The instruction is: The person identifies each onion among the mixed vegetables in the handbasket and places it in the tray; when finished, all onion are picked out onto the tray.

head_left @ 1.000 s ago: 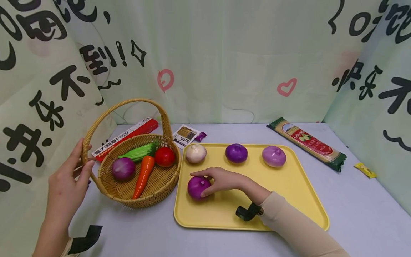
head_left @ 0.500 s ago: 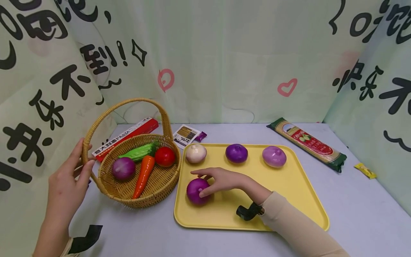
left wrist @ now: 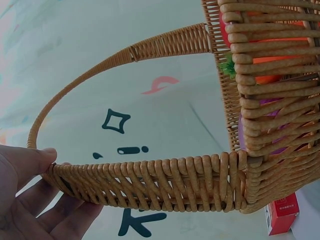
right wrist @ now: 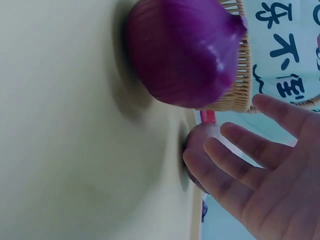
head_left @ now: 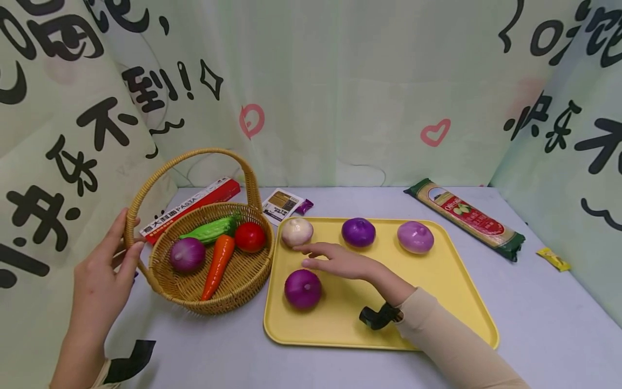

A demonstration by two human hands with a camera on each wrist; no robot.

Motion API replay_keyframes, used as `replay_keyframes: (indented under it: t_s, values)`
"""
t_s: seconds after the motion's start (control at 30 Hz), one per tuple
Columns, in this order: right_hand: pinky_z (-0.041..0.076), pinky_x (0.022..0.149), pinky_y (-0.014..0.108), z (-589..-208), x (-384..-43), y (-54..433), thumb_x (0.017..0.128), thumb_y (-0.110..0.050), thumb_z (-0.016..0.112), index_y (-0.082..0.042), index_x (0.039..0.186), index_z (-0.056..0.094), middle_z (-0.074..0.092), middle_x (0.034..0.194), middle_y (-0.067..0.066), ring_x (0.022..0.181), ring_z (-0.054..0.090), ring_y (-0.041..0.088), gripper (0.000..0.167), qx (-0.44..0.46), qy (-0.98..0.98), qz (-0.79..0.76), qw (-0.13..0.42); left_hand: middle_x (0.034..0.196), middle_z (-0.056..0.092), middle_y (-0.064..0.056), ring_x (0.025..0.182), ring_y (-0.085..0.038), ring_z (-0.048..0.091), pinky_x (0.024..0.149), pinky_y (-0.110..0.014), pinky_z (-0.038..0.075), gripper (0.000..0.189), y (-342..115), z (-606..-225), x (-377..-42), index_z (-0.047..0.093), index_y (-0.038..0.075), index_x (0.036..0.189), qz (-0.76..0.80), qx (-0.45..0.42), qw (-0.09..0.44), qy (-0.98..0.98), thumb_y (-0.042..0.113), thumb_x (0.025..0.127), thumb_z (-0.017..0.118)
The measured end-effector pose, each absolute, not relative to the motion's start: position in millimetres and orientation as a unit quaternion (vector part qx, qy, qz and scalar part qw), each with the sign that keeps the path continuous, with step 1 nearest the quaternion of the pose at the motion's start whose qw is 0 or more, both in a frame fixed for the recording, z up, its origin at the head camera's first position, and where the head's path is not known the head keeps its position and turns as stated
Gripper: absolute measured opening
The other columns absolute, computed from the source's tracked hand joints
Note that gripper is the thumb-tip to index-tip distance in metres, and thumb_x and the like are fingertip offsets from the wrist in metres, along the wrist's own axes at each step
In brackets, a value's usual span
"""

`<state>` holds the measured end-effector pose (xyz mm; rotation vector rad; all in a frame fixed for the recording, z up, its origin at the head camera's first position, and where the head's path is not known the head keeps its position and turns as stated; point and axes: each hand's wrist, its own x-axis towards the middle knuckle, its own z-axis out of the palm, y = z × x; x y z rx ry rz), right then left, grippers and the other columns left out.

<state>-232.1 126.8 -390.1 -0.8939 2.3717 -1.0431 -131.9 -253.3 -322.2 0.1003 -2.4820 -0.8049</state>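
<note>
My left hand grips the side of the handle of a wicker basket; the left wrist view shows the thumb on one side of the handle and the fingers beneath. In the basket lie a purple onion, a carrot, a tomato and a ridged green vegetable. My right hand, fingers extended and holding nothing, hovers over the yellow tray, between a purple onion near the front and a whitish onion behind. In the right wrist view, the purple onion stands apart from the fingers.
Two more purple onions, a dark one and a paler one, sit along the tray's back. Behind the basket lies a red pasta box. A pasta packet and a small yellow packet lie at the right.
My right hand has let go of the front purple onion and moved up and back toward the whitish one, its fingers straightening. The left hand keeps its grip on the basket handle.
</note>
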Motion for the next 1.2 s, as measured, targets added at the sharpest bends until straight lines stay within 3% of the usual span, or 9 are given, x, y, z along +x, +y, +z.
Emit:
replay_keyframes:
  t_s: [0.33, 0.5, 0.6, 0.83, 1.2]
  values:
    - [0.039, 0.110, 0.049, -366, -242, 123, 0.095, -0.048, 0.046, -0.019, 0.141, 0.045, 0.046, 0.145, 0.007, 0.133, 0.044, 0.027, 0.054, -0.320, 0.855, -0.374, 0.160, 0.135, 0.054, -0.019, 0.108, -0.047, 0.059, 0.074, -0.042, 0.050, 0.066, -255, -324, -130, 0.019, 0.040, 0.148, -0.300, 0.043, 0.255, -0.918, 0.020, 0.095, 0.054]
    - [0.038, 0.111, 0.048, -344, -249, 114, 0.095, -0.051, 0.046, -0.020, 0.141, 0.045, 0.045, 0.145, 0.003, 0.134, 0.042, 0.026, 0.056, -0.327, 0.848, -0.393, 0.139, 0.135, 0.054, -0.019, 0.108, -0.048, 0.059, 0.074, -0.045, 0.050, 0.067, -255, -325, -129, 0.019, 0.040, 0.148, -0.303, 0.045, 0.255, -0.917, 0.018, 0.095, 0.054]
    - [0.038, 0.111, 0.046, -331, -253, 105, 0.095, -0.050, 0.046, -0.023, 0.140, 0.045, 0.046, 0.145, 0.000, 0.133, 0.043, 0.023, 0.053, -0.339, 0.841, -0.402, 0.124, 0.135, 0.055, -0.017, 0.109, -0.047, 0.059, 0.073, -0.040, 0.051, 0.066, -255, -324, -129, 0.019, 0.040, 0.147, -0.301, 0.045, 0.258, -0.917, 0.019, 0.095, 0.054]
    - [0.040, 0.110, 0.042, -308, -259, 76, 0.098, -0.037, 0.045, -0.023, 0.141, 0.045, 0.046, 0.145, -0.001, 0.128, 0.048, 0.018, 0.045, -0.374, 0.826, -0.409, 0.105, 0.135, 0.056, -0.012, 0.110, -0.042, 0.060, 0.074, -0.007, 0.045, 0.066, -255, -324, -131, 0.021, 0.042, 0.147, -0.297, 0.031, 0.267, -0.916, 0.021, 0.095, 0.055]
    - [0.039, 0.112, 0.040, -295, -261, 48, 0.098, -0.034, 0.044, -0.022, 0.139, 0.047, 0.049, 0.143, -0.003, 0.131, 0.047, 0.019, 0.043, -0.406, 0.804, -0.424, 0.097, 0.136, 0.056, -0.013, 0.109, -0.043, 0.060, 0.072, -0.030, 0.053, 0.066, -255, -323, -131, 0.019, 0.042, 0.147, -0.293, 0.023, 0.263, -0.919, 0.022, 0.095, 0.055]
